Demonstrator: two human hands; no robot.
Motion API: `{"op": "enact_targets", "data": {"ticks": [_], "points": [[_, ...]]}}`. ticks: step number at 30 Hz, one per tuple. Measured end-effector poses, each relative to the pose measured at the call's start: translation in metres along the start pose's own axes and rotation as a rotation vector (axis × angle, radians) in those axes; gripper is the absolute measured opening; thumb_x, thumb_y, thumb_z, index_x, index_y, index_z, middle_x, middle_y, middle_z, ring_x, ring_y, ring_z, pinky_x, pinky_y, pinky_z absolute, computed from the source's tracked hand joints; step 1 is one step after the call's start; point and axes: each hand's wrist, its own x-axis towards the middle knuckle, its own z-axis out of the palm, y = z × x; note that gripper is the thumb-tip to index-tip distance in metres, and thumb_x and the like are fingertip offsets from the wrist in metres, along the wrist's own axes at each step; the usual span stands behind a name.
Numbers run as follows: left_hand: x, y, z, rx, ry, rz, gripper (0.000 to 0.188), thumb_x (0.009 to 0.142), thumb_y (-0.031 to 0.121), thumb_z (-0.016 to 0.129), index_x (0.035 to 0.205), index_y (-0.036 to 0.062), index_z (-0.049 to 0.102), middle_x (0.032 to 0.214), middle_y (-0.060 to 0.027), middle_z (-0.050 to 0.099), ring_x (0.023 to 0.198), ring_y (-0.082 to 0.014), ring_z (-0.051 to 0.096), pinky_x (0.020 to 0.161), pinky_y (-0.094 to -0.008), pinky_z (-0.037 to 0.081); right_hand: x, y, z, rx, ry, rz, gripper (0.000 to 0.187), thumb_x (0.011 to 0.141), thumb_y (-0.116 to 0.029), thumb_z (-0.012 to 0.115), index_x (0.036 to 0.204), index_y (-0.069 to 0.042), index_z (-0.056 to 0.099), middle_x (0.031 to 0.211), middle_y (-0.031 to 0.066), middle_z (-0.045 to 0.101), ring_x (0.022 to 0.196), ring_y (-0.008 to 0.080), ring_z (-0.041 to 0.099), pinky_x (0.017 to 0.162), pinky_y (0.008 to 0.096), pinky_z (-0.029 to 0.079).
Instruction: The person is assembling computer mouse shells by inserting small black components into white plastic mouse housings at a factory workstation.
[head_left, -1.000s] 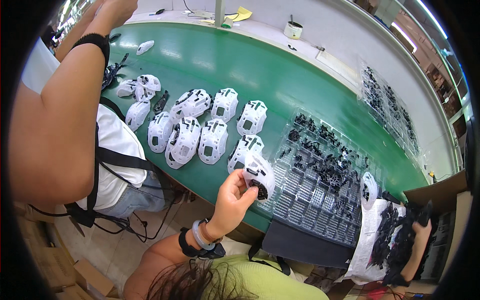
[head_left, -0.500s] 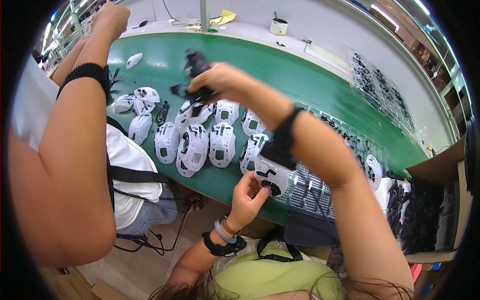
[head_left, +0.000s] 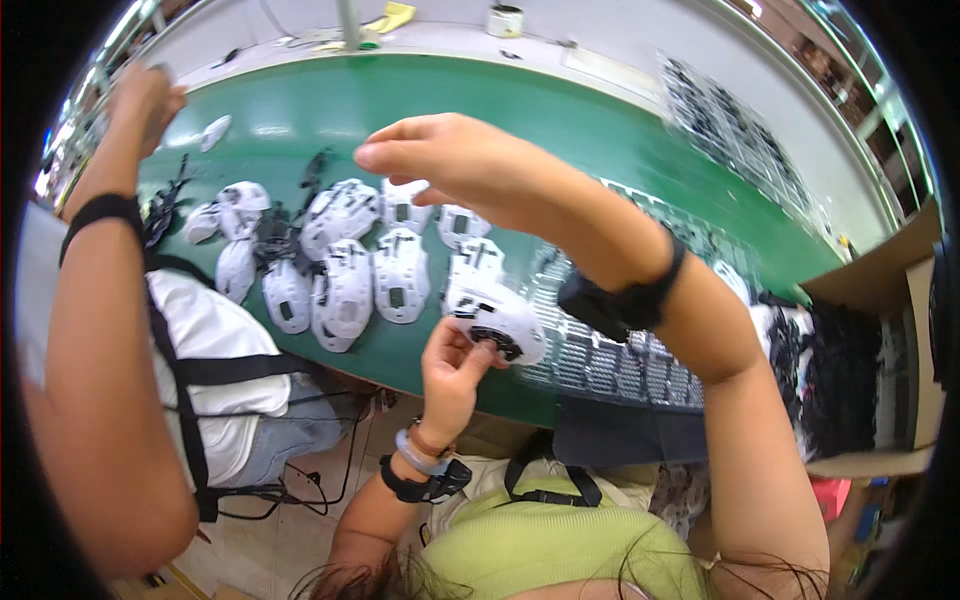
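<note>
My left hand (head_left: pixel 455 372) pinches the lower edge of a curved white plastic shell (head_left: pixel 510 312) over the table's near edge. A black fitting (head_left: pixel 493 343) sits at that edge under my thumb. Farther off, my right hand (head_left: pixel 440 160) hovers over the green table with fingers stretched out, holding nothing. Below and left of it several white shells with cut-outs stand in loose rows, among them one with a dark opening (head_left: pixel 401 275). Black strappy parts (head_left: pixel 278 238) lie among the shells on the left.
At my left a co-worker's arm (head_left: pixel 110 290) reaches over the table (head_left: pixel 290 110). Clear trays of small parts (head_left: pixel 610 365) lie right of the shells. An open cardboard box (head_left: pixel 920 350) with black pieces stands far right. A white pot (head_left: pixel 504 20) sits on the back ledge.
My right hand has let go of the black strappy parts, which now lie among the shells on the left. My left hand still holds the white shell. The view has shifted right.
</note>
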Motion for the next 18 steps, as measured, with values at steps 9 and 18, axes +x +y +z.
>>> {"op": "enact_targets", "data": {"ticks": [9, 18], "points": [[0.004, 0.067, 0.053, -0.085, -0.083, 0.013, 0.047, 0.084, 0.006, 0.049, 0.126, -0.0039, 0.032, 0.113, -0.0126, 0.052, 0.100, -0.0190, 0.053, 0.087, -0.0330, 0.042, -0.254, 0.066, -0.103, -0.405, 0.961, 0.016, 0.025, 0.082, -0.015, 0.058, 0.102, 0.000, 0.058, 0.090, 0.0098, 0.062, 0.081, 0.0126, 0.057, 0.070, 0.0251, 0.046], [0.055, 0.011, 0.141, -0.001, -0.282, -0.091, 0.022, 0.083, 0.003, 0.052, 0.103, -0.0032, 0.047, 0.090, -0.0071, 0.058, 0.080, -0.0101, 0.055, 0.074, -0.0230, 0.043, -0.295, 0.136, -0.078, -0.886, 0.875, 0.215, 0.018, 0.074, -0.006, 0.060, 0.092, -0.002, 0.060, 0.085, 0.0154, 0.061, 0.080, 0.0327, 0.058, 0.070, 0.0361, 0.047]]}}
